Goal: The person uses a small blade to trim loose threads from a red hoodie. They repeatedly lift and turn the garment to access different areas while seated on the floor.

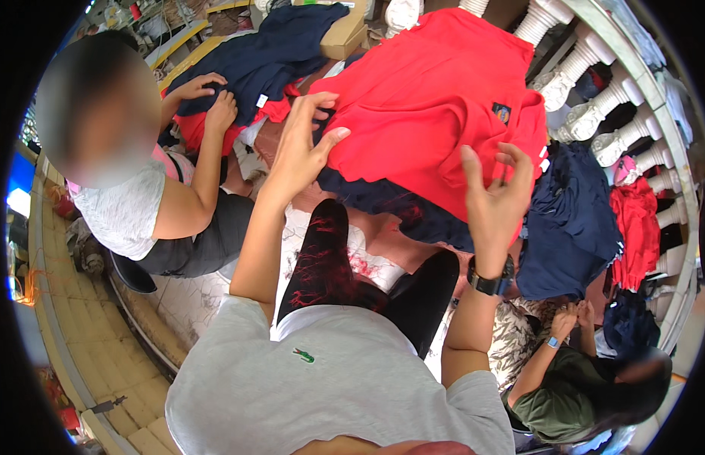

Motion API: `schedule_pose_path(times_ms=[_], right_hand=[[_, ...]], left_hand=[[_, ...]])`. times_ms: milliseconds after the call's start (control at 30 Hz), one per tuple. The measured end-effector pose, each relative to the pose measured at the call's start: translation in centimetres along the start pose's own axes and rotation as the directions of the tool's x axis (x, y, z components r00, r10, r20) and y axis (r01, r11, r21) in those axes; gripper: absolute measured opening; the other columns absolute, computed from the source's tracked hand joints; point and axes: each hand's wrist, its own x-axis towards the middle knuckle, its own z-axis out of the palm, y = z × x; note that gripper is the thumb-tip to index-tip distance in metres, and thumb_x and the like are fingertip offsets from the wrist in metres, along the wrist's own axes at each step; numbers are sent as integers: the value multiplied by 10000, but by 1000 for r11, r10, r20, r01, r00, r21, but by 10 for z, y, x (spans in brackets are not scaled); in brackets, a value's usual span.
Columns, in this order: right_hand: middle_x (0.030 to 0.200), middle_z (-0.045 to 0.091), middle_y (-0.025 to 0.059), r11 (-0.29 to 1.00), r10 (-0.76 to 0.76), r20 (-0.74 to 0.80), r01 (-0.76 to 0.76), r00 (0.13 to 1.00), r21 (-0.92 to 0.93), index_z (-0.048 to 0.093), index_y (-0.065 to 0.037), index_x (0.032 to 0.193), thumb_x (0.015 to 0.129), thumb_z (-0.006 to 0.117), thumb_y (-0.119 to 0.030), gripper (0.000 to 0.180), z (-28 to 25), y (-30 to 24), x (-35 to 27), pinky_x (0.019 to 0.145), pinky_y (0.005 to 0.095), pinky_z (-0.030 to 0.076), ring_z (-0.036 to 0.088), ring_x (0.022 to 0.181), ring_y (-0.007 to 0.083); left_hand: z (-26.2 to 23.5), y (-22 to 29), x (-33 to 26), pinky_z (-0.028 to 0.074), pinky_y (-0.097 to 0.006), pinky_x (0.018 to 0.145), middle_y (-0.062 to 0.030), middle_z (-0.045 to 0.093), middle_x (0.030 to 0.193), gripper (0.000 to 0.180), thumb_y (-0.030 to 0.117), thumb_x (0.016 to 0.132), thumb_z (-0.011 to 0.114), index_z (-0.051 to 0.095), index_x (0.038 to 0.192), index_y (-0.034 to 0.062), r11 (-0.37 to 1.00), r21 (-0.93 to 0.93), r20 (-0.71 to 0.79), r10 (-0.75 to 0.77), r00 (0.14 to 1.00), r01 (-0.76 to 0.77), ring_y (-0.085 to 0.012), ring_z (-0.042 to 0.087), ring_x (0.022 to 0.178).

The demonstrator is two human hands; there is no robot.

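Red garment spread ahead over navy cloth; left hand and right hand well apart, fingers curved, clamped on nothing visible.
Handling step, probably straightening or repositioning; next move likely calls for pinching the near edges. Fingertip contact uncertain. Garment's underside hidden, its cut unclear under folds; navy cloth mostly covered.

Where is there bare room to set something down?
Bare: pale floor between the left-side co-worker and the wearer's grey shirt; a narrow reddish-brown strip between navy cloth and black trousers. Crowded: around left hand and right hand, where a red garment spreads.
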Motion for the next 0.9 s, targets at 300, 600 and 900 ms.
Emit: schedule_pose_path(times_ms=[300, 600, 900], right_hand=[[818, 690, 131, 990, 50, 187, -25, 981, -137, 662, 24, 967, 793, 733, -87, 218, -22, 27, 39, 705, 335, 511, 651, 747, 198], [707, 614, -59, 995, 27, 201, -47, 979, 93, 732, -82, 1007, 868, 754, -187, 176, -12, 32, 227, 485, 212, 308, 433, 551, 21], [876, 714, 84, 930, -103, 18, 103, 995, -354, 697, -33, 1038, 816, 731, -274, 330, -18, 91, 264, 755, 329, 526, 669, 808, 194]], left_hand=[[20, -20, 37, 466, -292, 942, -75, 657, 1047, 198, -77, 857, 640, 649, 1042, -6, 980, -198, 221, 48, 974, -3, -171, 621, 1018], [18, -11, 117, 490, -236, 881, -68, 674, 1005, 193, -87, 890, 637, 611, 1072, -28, 945, -216, -231, 194, 954, -245, -117, 634, 962], [29, 13, 110, 491, -247, 889, -39, 622, 1016, 368, -120, 837, 658, 576, 1168, 17, 943, -295, 74, 182, 980, -153, -108, 610, 966]])
